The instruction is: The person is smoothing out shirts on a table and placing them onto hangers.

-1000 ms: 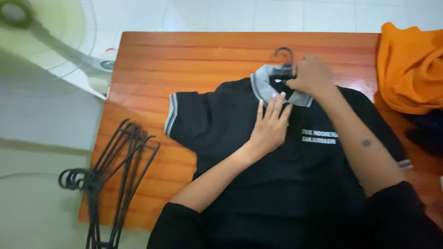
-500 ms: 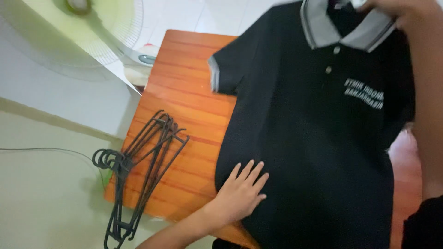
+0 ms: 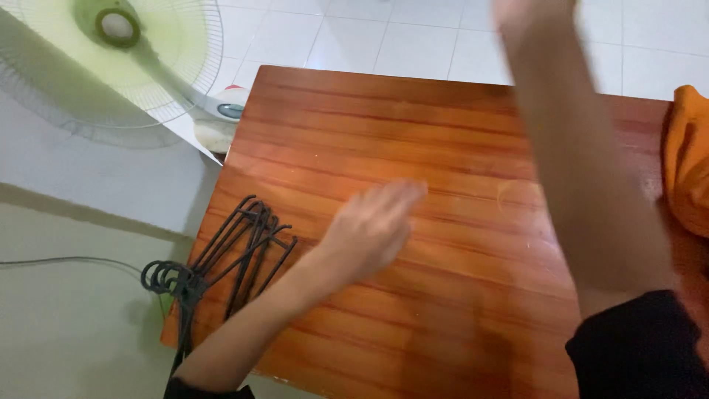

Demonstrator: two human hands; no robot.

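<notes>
The blurred left hand point(image 3: 373, 225) hovers open-fingered over the bare orange wooden surface point(image 3: 443, 133). The bundle of black wire hangers point(image 3: 221, 258) lies near it at nine o'clock. The raised right hand point(image 3: 528, 11) is cropped; its grip cannot be told.

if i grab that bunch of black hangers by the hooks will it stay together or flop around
The black hangers look like thin, stiff wire, so probably light and rigid. Their hooks overlap past the table edge, so one grip likely lifts them all, though the loose frames may fan out and snag. The left hand hovers nearby, blurred.
</notes>
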